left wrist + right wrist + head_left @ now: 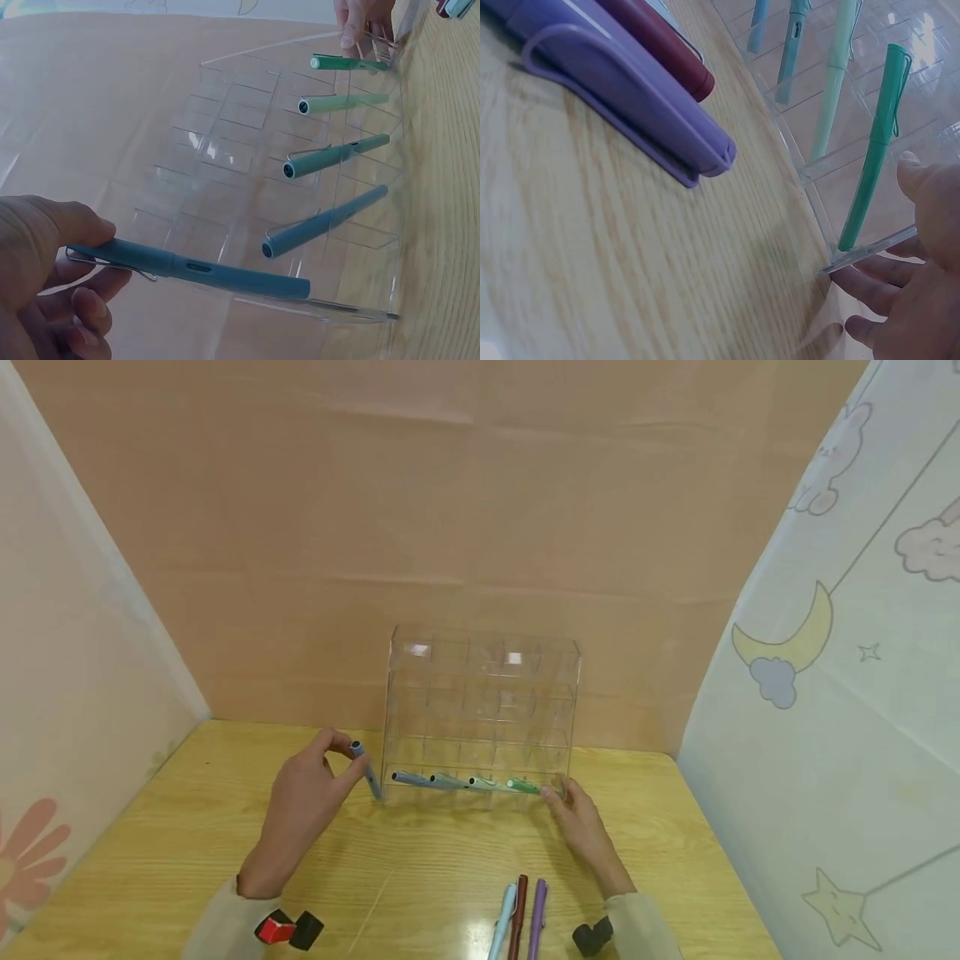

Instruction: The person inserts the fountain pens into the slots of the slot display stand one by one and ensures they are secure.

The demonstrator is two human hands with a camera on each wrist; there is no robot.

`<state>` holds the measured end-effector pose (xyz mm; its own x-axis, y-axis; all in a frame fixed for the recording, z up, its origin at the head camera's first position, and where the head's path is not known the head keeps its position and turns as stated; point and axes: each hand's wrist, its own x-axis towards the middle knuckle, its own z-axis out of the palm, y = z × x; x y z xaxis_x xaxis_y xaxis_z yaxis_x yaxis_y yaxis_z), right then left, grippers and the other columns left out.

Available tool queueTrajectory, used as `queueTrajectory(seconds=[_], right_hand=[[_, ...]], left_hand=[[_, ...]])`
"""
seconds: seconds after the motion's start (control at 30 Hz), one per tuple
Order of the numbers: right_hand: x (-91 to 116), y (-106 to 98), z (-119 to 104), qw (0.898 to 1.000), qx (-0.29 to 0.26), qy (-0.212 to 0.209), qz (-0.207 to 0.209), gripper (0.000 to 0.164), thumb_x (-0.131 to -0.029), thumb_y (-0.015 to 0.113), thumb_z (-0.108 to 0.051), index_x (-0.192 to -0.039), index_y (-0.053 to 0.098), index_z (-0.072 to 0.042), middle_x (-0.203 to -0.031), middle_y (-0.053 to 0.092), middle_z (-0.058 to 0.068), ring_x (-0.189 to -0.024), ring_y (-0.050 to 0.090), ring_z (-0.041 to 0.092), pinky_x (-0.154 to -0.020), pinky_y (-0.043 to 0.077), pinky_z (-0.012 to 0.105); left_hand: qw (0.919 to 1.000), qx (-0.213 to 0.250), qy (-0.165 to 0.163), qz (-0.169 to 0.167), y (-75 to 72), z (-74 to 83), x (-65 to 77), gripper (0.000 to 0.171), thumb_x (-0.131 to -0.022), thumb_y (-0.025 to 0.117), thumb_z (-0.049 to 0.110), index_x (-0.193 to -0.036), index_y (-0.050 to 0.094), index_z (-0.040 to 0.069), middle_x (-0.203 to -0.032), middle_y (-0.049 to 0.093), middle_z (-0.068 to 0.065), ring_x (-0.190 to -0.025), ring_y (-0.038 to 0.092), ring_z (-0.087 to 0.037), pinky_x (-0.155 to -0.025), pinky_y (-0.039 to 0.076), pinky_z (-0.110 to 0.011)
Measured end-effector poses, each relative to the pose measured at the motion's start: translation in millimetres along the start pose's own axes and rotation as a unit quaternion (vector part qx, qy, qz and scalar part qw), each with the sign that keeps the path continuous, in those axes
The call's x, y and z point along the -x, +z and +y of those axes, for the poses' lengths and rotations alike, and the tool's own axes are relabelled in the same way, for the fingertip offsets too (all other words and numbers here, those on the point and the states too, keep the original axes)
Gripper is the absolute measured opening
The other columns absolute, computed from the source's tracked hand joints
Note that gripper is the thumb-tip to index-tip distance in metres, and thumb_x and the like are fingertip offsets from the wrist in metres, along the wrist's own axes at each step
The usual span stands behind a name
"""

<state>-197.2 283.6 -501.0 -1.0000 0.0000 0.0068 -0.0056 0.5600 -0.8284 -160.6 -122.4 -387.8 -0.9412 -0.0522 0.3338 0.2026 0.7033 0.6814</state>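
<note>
With thumb and fingers my left hand pinches a blue pen by its clip end, just left of a clear plastic pen rack. The pen's other end points down along the rack's left side. Four pens lie in the lowest row: a blue one, a teal one, a pale green one and a green one. At the lower right corner my right hand grips the rack's side wall, thumb on the inner side and fingers outside.
On the wooden table in front lie a light blue pen, a dark red pen and a purple pen. An orange-brown cloth hangs behind the rack. Patterned cloths flank the table on both sides.
</note>
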Motion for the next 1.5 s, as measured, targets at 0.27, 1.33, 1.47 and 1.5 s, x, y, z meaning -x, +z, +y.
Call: queueTrajectory(seconds=[0.27, 1.33, 1.47, 1.5], right_hand=[[-0.7, -0.1, -0.3, 1.0, 0.002, 0.0, 0.001, 0.077, -0.112, 0.049, -0.05, -0.164, 0.029, 0.004, -0.17, 0.031, 0.031, -0.154, 0.034, 0.057, -0.123, 0.033, 0.069], [0.5, 0.4, 0.6, 1.0, 0.002, -0.004, 0.007, 0.073, -0.113, 0.05, -0.046, -0.164, 0.031, 0.003, -0.169, 0.034, 0.03, -0.152, 0.039, 0.056, -0.123, 0.035, 0.068], [1.7, -0.1, -0.8, 1.0, 0.008, -0.005, 0.006, 0.071, -0.113, 0.05, -0.043, -0.164, 0.03, 0.004, -0.169, 0.034, 0.031, -0.152, 0.038, 0.057, -0.122, 0.035, 0.069], [2.0, -0.2, -1.5, 1.0, 0.011, -0.004, 0.006, 0.071, -0.113, 0.05, -0.043, -0.164, 0.031, 0.004, -0.169, 0.034, 0.031, -0.152, 0.038, 0.057, -0.122, 0.035, 0.069]], left_hand=[[0.9991, 0.016, 0.009, 0.038, 6.5, -8.9, -3.5, 0.024, -0.102, 0.074, 0.03, -0.115, 0.067, 0.012, -0.084, 0.072, -0.004, -0.048, 0.039, -0.008, -0.044, 0.033, -0.026], [0.9948, 0.095, -0.032, 0.017, 60.5, -53.1, 1.2, 0.026, -0.103, 0.074, 0.025, -0.122, 0.064, 0.012, -0.059, 0.047, 0.001, -0.047, 0.038, -0.009, -0.043, 0.033, -0.024], [0.994, 0.101, -0.044, -0.002, 65.4, -56.5, 2.8, 0.026, -0.103, 0.073, 0.026, -0.122, 0.063, 0.012, -0.058, 0.045, 0.001, -0.046, 0.037, -0.009, -0.044, 0.032, -0.023], [0.9936, 0.103, -0.046, -0.005, 66.3, -56.9, 3.2, 0.026, -0.103, 0.073, 0.027, -0.122, 0.063, 0.012, -0.057, 0.045, 0.001, -0.046, 0.037, -0.009, -0.044, 0.032, -0.023]])
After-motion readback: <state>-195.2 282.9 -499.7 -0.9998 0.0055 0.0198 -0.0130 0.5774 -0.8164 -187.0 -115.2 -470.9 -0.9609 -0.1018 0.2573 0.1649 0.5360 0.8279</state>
